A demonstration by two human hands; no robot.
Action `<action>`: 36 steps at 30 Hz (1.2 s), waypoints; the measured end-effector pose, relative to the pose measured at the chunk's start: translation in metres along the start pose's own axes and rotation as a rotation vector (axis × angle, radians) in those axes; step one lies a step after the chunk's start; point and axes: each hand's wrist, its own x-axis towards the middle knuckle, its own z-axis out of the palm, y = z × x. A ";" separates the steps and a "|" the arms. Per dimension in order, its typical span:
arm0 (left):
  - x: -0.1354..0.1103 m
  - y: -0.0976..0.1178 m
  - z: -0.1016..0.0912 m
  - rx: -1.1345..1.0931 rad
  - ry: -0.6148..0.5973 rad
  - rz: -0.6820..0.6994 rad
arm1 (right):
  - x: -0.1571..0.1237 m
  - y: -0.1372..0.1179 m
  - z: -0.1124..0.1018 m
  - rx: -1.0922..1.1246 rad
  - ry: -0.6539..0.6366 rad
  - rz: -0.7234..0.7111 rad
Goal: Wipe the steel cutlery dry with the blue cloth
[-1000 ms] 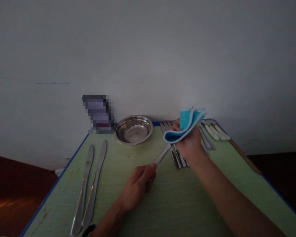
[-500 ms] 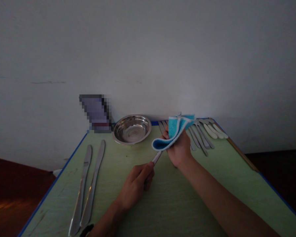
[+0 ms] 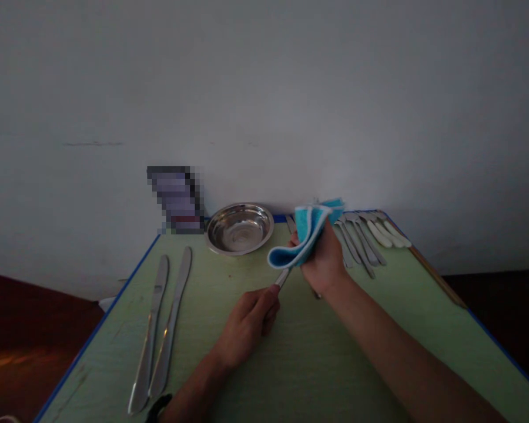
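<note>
Near left: two knives [image 3: 171, 323] lie on green table [image 3: 308, 370]. Left hand [image 3: 249, 320]: fingers closed on handle of metal utensil [image 3: 283, 278]. Right hand [image 3: 326, 261]: fingers grip folded blue cloth [image 3: 306, 232], covering utensil's far end. Beyond: steel bowl [image 3: 240, 230], left of cloth; white-handled cutlery [image 3: 381, 233], right.

Left forearm [image 3: 200, 379] bare, slanting up and rightward from bottom edge; left grip [image 3: 249, 320] closed, fingers curled under, thumb [image 3: 270, 292] laid forward on top. Right forearm [image 3: 392, 346] bare, slanting up and leftward from lower right; right grip [image 3: 325, 261] closed, farther forward, fingers mostly hidden. Grips near each other, apart.
</note>
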 end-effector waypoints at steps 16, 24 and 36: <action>-0.002 -0.003 -0.004 -0.013 -0.027 -0.043 | -0.005 -0.017 0.012 0.260 0.150 0.084; 0.000 0.002 -0.002 -0.037 -0.019 -0.046 | -0.020 0.007 0.012 0.125 0.158 0.209; -0.001 -0.001 -0.004 0.099 -0.053 -0.016 | 0.002 -0.018 0.001 0.145 0.216 0.002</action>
